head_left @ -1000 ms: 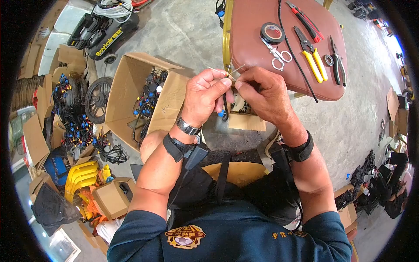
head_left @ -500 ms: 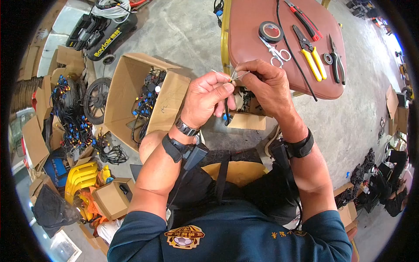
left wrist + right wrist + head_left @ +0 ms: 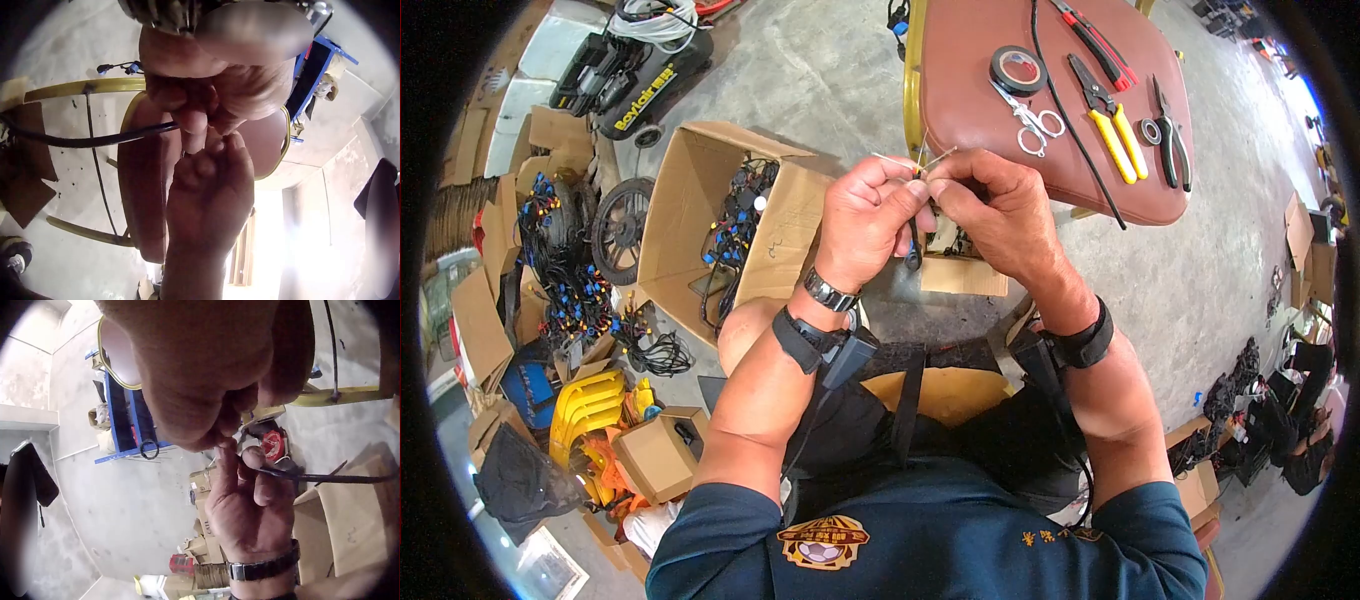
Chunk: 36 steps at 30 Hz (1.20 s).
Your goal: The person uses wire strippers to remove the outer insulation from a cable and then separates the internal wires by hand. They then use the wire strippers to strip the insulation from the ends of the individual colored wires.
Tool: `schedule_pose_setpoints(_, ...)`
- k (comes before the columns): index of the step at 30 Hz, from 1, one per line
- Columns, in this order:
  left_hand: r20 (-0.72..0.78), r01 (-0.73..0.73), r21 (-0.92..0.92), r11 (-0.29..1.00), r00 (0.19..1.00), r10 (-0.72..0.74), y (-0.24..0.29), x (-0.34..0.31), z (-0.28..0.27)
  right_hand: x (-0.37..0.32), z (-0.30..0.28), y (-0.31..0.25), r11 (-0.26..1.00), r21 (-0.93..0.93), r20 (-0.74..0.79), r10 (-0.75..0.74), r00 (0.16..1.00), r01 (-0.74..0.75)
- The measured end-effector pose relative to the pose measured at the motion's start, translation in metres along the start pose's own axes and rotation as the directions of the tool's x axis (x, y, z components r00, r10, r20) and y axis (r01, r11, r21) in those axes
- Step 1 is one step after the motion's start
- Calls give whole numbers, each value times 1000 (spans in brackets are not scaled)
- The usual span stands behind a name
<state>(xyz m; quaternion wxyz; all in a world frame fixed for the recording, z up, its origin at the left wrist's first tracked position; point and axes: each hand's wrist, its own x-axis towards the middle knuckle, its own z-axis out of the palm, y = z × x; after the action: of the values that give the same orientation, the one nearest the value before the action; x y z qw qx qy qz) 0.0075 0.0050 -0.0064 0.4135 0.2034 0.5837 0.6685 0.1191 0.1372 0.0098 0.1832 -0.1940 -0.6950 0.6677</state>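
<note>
My left hand [image 3: 865, 215] pinches a black cable [image 3: 319, 478] close to its stripped end, thumb over the fingers. Several thin wires [image 3: 891, 160] fan out above those fingertips, some pale and some darker. My right hand [image 3: 1000, 210] meets the left at the cable end, thumb and forefinger pinching at the base of the wires; the exact spot is hidden by the fingers. The rest of the cable trails from beneath the left hand, as the left wrist view shows.
A brown padded chair seat [image 3: 1000, 20] ahead holds black tape [image 3: 1018, 71], scissors [image 3: 1033, 128], yellow-handled wire strippers [image 3: 1115, 135], pliers [image 3: 1168, 140], a red cutter [image 3: 1105, 50] and a cable length [image 3: 1070, 120]. A cardboard box [image 3: 675, 215] of connectors stands left.
My right hand rose over the wires half a second ago, its fingers among them, then came back down beside the left thumb. The wires spread apart again. My left hand keeps its hold.
</note>
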Motion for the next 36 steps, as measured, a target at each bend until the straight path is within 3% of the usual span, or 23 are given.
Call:
schedule_pose_setpoints(6,41,39,-55,998,998,-37,2,1,-5,5,-5,8,993,-78,-46,-88,995,84)
schedule_pose_setpoints(12,100,89,-50,995,991,-83,3,-2,-1,9,-10,7,997,-79,-77,-29,997,23)
schedule_pose_setpoints(18,24,6,-33,999,1000,-6,0,1,-3,6,-10,4,997,-75,-38,-32,999,29)
schedule_pose_setpoints(25,-69,23,121,992,998,-15,-5,-1,7,2,-1,-3,994,-87,-3,-61,998,60)
schedule_pose_setpoints(36,-30,-3,37,999,1000,4,1,1,2,6,-8,3,968,-205,-4,-151,989,147)
